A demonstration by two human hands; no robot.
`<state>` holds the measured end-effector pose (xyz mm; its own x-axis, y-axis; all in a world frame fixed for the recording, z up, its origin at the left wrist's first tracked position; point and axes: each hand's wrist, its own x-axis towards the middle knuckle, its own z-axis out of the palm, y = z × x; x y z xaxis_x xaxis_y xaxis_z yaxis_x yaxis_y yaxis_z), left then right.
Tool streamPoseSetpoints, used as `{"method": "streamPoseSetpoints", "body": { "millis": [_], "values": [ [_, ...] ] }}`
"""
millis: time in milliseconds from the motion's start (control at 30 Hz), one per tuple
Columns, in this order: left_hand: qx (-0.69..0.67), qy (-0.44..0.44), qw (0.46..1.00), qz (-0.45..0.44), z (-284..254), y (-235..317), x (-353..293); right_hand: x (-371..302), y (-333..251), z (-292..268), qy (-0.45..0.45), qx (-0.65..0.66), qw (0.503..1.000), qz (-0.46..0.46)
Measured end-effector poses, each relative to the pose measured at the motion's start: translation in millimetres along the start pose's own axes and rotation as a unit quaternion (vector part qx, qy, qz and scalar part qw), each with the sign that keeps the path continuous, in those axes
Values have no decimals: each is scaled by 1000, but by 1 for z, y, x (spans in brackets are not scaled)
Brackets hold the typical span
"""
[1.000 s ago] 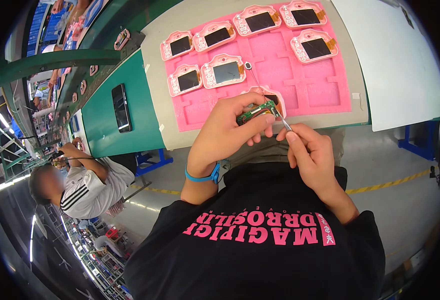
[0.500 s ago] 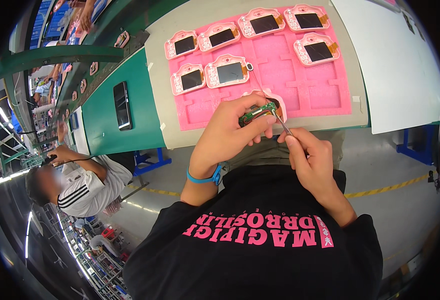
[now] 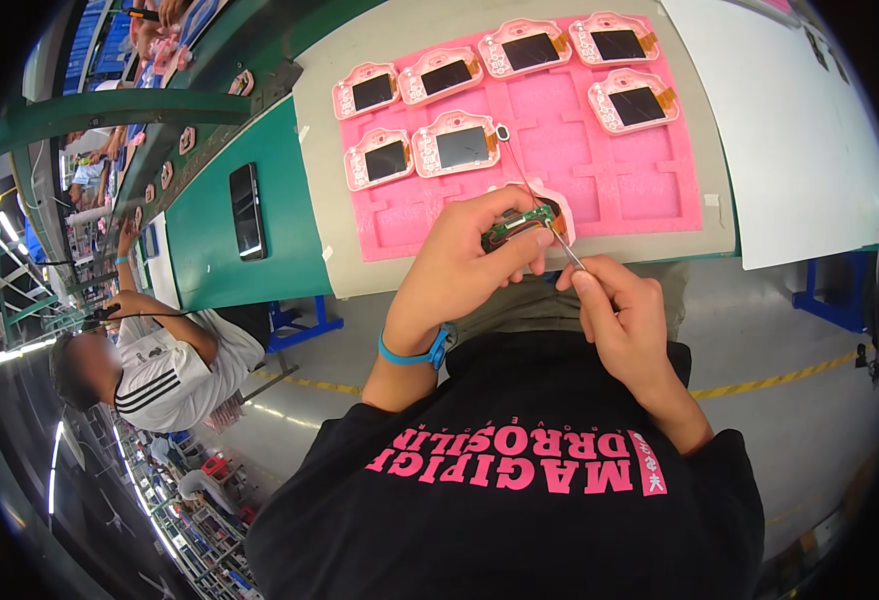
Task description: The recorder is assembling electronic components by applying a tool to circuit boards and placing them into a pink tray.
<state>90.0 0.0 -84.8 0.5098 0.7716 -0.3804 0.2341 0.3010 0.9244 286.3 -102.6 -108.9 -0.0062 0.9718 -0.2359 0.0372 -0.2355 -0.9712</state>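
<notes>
Near the front edge of the pink foam tray (image 3: 400, 225), my left hand (image 3: 460, 255) grips a small green circuit board (image 3: 516, 229) between thumb and fingers. My right hand (image 3: 625, 320) is closed round metal tweezers (image 3: 567, 249), whose tips reach the board's right end. Behind the board, a pink casing (image 3: 566, 214) is partly covered by my left fingers. A thin wire runs from there to a small round dark-rimmed part (image 3: 503, 132) farther back. It lies beside a pink casing with a grey screen (image 3: 462, 147).
Several pink casings with dark screens, such as this one (image 3: 525, 50), sit in the tray. On the green mat to the left lies a black phone (image 3: 247, 212). A white board (image 3: 800, 130) covers the right side. A co-worker (image 3: 180, 365) sits at the left.
My hands, the board and the tweezers stay almost in place; the whole view shifts slightly. The co-worker at the left has an arm stretched farther out.
</notes>
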Motion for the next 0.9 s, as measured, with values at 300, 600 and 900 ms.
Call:
{"method": "streamPoseSetpoints", "body": {
  "millis": [300, 600, 900],
  "values": [
    [-4, 4, 1000, 1, 0, 0, 0, -1, 1, -1, 0, 11, 1000, 7],
    [-8, 3, 1000, -1, 3, -2, 0, -2, 2, -1, 3, -1, 1000, 3],
    [23, 52, 996, 73, 18, -16, 5, -6, -1, -4, -8, -29, 999, -14]
  ]
}}
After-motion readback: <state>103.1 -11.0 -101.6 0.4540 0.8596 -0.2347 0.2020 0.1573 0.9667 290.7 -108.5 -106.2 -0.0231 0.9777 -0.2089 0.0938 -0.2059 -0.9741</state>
